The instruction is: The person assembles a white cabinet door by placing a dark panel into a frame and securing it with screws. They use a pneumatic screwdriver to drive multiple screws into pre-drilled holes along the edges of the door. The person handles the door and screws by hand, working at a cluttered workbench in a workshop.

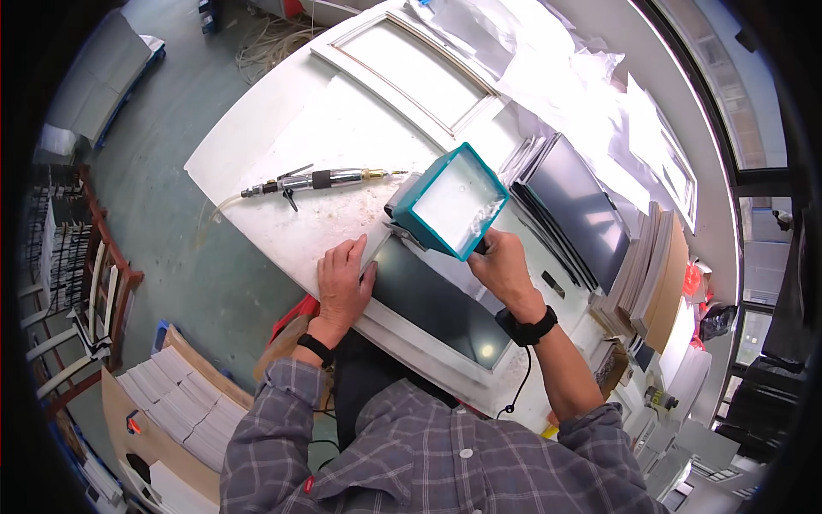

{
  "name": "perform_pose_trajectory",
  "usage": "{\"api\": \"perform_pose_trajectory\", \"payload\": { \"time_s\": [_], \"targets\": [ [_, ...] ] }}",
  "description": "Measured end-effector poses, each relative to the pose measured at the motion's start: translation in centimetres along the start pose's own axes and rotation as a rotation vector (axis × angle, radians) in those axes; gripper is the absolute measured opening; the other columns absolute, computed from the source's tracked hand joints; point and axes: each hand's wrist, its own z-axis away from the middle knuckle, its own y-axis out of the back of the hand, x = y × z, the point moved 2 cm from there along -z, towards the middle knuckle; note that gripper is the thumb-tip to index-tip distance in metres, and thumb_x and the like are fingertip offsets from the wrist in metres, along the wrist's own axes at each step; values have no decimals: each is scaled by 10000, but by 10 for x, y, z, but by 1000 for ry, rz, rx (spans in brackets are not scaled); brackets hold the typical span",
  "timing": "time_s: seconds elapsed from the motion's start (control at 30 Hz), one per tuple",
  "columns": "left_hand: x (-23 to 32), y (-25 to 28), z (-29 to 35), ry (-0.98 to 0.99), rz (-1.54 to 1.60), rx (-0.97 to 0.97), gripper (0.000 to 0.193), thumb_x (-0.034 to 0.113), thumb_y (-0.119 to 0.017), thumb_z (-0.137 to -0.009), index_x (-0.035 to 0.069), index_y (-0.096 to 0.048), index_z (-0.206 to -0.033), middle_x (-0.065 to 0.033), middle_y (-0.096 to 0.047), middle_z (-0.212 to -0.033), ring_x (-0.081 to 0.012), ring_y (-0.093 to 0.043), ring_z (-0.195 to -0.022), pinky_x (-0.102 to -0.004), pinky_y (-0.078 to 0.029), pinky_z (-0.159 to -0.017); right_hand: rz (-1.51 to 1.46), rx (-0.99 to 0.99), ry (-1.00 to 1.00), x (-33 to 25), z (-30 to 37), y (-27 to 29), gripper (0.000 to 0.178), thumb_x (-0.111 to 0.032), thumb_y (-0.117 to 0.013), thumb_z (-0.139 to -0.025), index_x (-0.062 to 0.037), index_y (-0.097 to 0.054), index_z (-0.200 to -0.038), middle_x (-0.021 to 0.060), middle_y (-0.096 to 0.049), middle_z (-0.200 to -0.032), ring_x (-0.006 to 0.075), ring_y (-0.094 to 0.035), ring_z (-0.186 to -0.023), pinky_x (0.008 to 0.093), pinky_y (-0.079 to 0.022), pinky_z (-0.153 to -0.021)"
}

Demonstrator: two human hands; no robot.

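My left hand [344,283] is at the left corner of a framed panel [432,295]. Its fingers lie along the outer side of the white frame and its thumb bends over the dark face. In my right hand [507,267] is a hand tool with a teal rectangular hopper [428,227], gripped by its dark handle and tilted over the panel's far edge. White residue clings inside the hopper. A metal bracket shows at its lower left side; its underside is hidden. Beyond the hands lies a silver air tool [330,179] with a hose, apart from both.
A white open frame [411,68] lies at the far side of the white table [282,128]. Dark panels [578,210] and board strips [646,274] are stacked at the right. Stacked white strips [175,398] stand lower left. A small dark block [553,283] lies near my right wrist.
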Motion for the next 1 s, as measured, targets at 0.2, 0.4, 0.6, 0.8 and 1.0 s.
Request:
{"api": "perform_pose_trajectory", "payload": {
  "time_s": [0.2,0.4,0.6,0.8,1.0],
  "targets": [
    [-1,-3,3,15,-13,10,593,217,-751,-895,80,-564,-1440,-115,-588,-1264,-322,-558,-1150,-449,-444,-962,-26,43,-27,30,66,66,175,-23,-702,-779,49,-676,-937,277,-572,-704,424,-566,-588,426,-473,-584],
    [-2,-8,5,8,-14,40,571,227,-745,-914,98,-573,-1443,-108,-588,-1260,-317,-562,-1148,-445,-444,-962,33,-43,-275,74,188,93,140,-41,-731,-760,58,-671,-840,281,-599,-714,441,-590,-610,426,-500,-597],
    [-4,-10,6,-13,-36,58,530,231,-731,-936,101,-591,-1430,-107,-594,-1256,-308,-573,-1147,-434,-446,-968,189,-137,-347,104,289,90,160,-59,-740,-717,42,-618,-732,266,-608,-697,455,-641,-666,474,-511,-604],
    [-3,-11,7,-36,-48,75,524,238,-728,-942,104,-594,-1430,-105,-599,-1241,-304,-570,-1147,-431,-445,-967,194,-199,-343,104,312,81,163,-95,-754,-744,7,-628,-767,234,-638,-723,439,-659,-707,485,-521,-641],
    [-4,-12,7,-32,-29,73,512,234,-727,-941,95,-608,-1419,-106,-598,-1233,-304,-568,-1134,-432,-444,-969,293,-258,-344,94,299,77,177,-133,-769,-798,-16,-642,-837,218,-655,-735,428,-667,-717,484,-524,-639]
  ]
}}
